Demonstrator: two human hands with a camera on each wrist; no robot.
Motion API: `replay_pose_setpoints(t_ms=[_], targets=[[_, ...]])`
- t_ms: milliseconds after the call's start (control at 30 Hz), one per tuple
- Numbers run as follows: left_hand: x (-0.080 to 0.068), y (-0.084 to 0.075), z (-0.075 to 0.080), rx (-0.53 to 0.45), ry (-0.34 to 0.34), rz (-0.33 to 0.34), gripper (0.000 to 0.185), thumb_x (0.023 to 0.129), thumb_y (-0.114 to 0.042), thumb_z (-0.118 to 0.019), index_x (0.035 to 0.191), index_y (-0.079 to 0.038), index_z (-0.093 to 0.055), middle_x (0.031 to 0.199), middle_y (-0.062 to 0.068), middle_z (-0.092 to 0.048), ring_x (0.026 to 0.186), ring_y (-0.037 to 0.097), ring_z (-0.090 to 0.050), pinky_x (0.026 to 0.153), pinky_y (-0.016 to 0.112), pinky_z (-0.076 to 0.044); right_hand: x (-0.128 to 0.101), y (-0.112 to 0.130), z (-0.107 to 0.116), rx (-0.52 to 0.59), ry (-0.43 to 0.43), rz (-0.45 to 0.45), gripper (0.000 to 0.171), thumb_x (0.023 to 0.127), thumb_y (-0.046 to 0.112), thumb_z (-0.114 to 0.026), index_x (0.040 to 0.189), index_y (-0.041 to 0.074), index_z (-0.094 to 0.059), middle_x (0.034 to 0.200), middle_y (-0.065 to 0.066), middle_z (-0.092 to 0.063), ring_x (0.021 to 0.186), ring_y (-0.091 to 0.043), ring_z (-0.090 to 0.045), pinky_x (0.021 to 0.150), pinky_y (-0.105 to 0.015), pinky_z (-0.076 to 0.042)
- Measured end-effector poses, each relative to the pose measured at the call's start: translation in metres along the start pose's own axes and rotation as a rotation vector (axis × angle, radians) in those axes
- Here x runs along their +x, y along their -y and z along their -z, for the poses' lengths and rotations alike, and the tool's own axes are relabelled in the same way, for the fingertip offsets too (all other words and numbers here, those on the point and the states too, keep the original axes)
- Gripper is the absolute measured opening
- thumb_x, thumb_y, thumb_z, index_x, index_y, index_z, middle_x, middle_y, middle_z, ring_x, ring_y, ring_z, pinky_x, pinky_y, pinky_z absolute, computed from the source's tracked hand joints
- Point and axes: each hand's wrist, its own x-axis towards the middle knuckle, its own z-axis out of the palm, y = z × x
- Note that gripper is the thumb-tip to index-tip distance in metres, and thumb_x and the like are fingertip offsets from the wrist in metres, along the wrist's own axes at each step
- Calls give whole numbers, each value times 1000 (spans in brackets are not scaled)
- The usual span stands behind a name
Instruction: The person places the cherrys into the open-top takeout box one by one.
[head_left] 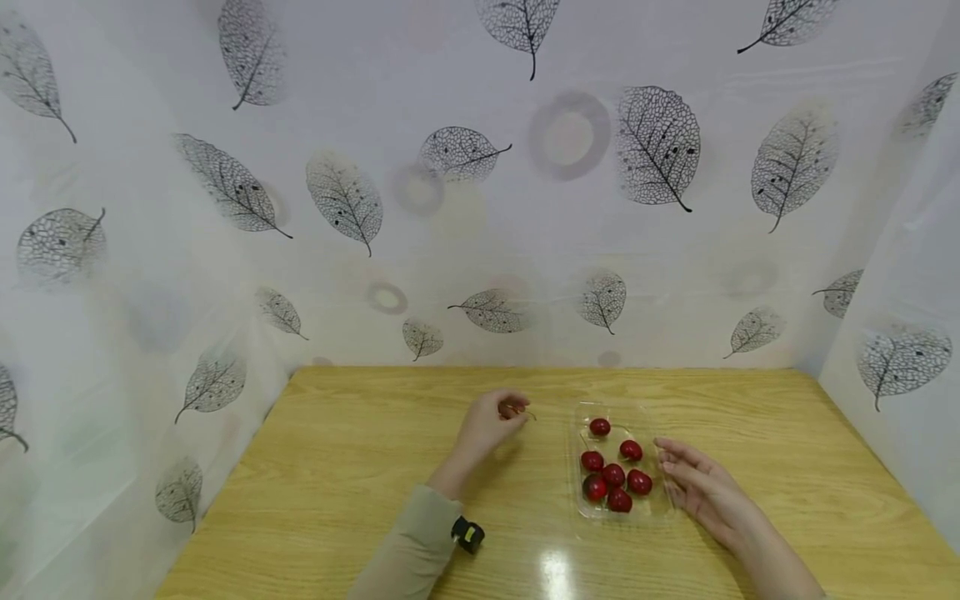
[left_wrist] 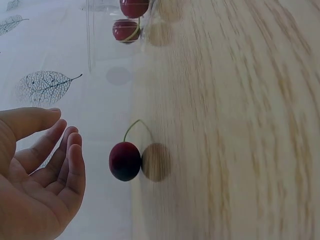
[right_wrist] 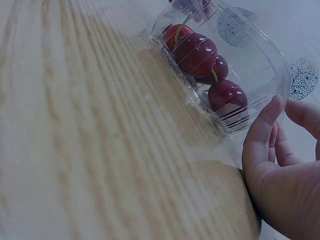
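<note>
Cherry (left_wrist: 124, 161) beside left hand (left_wrist: 40, 175)

**Layout of the worktop**

A clear tray (head_left: 581, 417) sits on the worktop (head_left: 337, 467), right of centre, with seven cherries (head_left: 613, 475) in it. The right hand (head_left: 705, 492) lies just right of the tray, fingertips at its wall. The left hand (head_left: 487, 427) is left of the tray, apart from it; a single cherry (left_wrist: 124, 161) lies on the worktop beside its fingers.
</note>
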Motion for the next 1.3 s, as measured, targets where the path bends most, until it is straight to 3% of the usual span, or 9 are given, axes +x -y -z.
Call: replay_pose_setpoints(t_ms=[700, 933, 1300], targets=[[2, 26, 10, -7, -68, 65, 19, 94, -1, -76, 113, -2, -76, 108, 14, -77, 94, 24, -73, 87, 37, -63, 1, -2, 0, -9, 7, 16, 46, 113, 3, -43, 130, 35, -71, 123, 16, -68, 112, 1, -65, 95, -17, -57], [3, 32, 11, -5, -84, 46, 20, 93, 0, -76, 113, 0, -75, 110, 18, -77, 96, 32, -75, 89, 43, -63, 1, -2, 0, -14, 1, 16, 46, 113, 3, -43, 130, 35, -71, 122, 17, -68, 112, 2, -65, 95, -17, -57], [8, 34, 9, -11, -57, 126, 23, 92, -4, -79, 114, -1, -74, 113, 17, -77, 97, 28, -73, 88, 41, -62, 1, -1, 1, -25, -15, 14, 47, 112, 3, -42, 129, 36, -71, 122, 17, -68, 111, 1, -65, 94, -17, -56]])
